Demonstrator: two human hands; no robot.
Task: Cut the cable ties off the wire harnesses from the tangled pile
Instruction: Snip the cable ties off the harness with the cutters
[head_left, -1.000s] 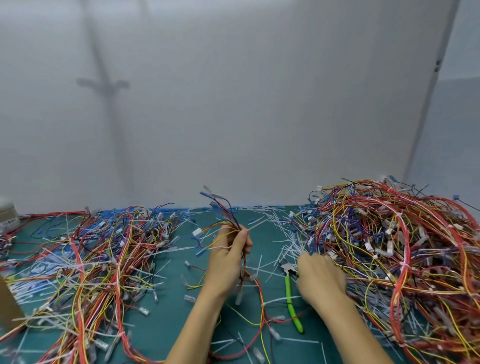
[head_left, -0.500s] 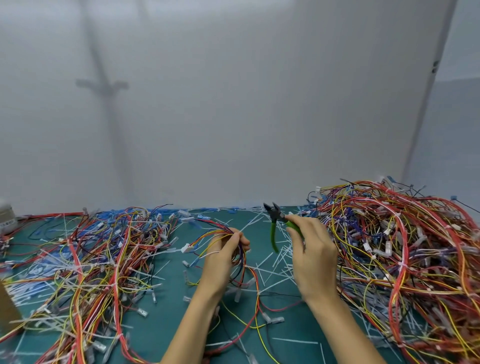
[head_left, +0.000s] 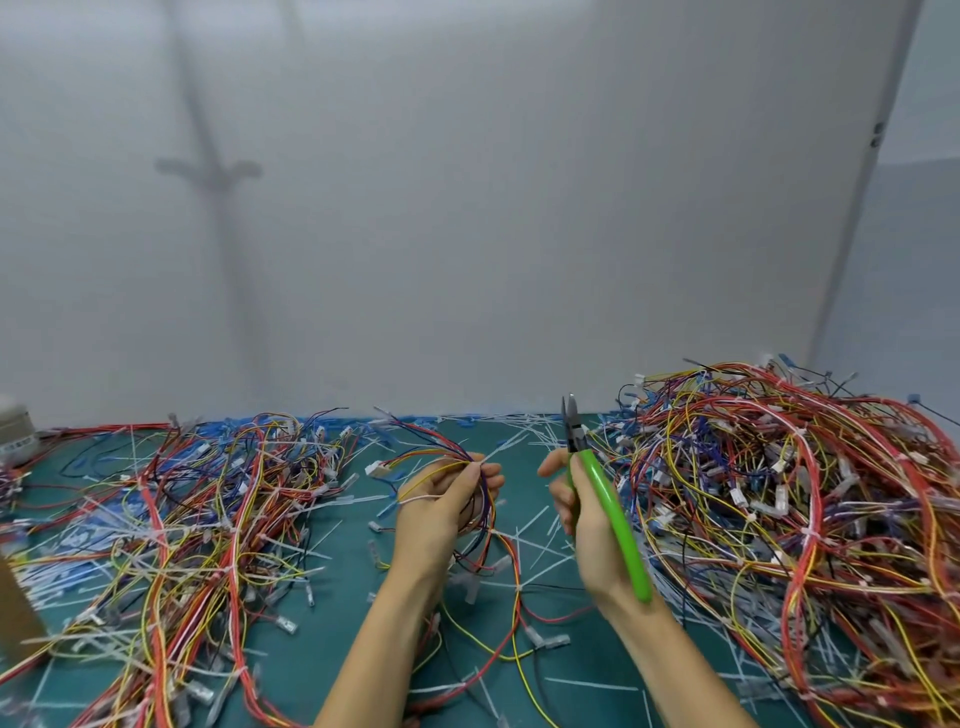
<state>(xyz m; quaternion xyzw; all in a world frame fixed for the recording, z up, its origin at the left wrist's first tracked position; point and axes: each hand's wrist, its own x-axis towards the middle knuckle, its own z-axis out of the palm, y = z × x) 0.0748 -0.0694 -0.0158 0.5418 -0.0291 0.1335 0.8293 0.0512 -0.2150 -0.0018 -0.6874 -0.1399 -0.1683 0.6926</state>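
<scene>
The wire harness (head_left: 457, 462) in work is a small bundle of red, yellow, blue and purple wires held up over the middle of the surface (head_left: 353, 649). The left hand (head_left: 441, 509) has its grip clamped on it, thumb and fingertips pinching the bundle where the wires fan out. A white connector (head_left: 376, 469) hangs at the end of the fan, left of the harness, and long loops trail down from the harness onto the surface.

Just right of the harness, not touching it, the right hand (head_left: 587, 525) has its grip closed round the green handles of the cutters (head_left: 608, 504). The dark jaws point upward and look slightly parted.

Further right of the harness rises the tangled pile (head_left: 779, 493), a high mound of mostly red and yellow wires with white ties and connectors. Left of the harness a flatter spread of loose wires (head_left: 197, 509) covers the surface. Cut white cable ties (head_left: 540, 551) lie scattered below and around the harness. Far left of it sit a brown box edge (head_left: 15, 613) and a pale grey object (head_left: 15, 431). Behind everything stands a plain grey wall (head_left: 467, 208).
</scene>
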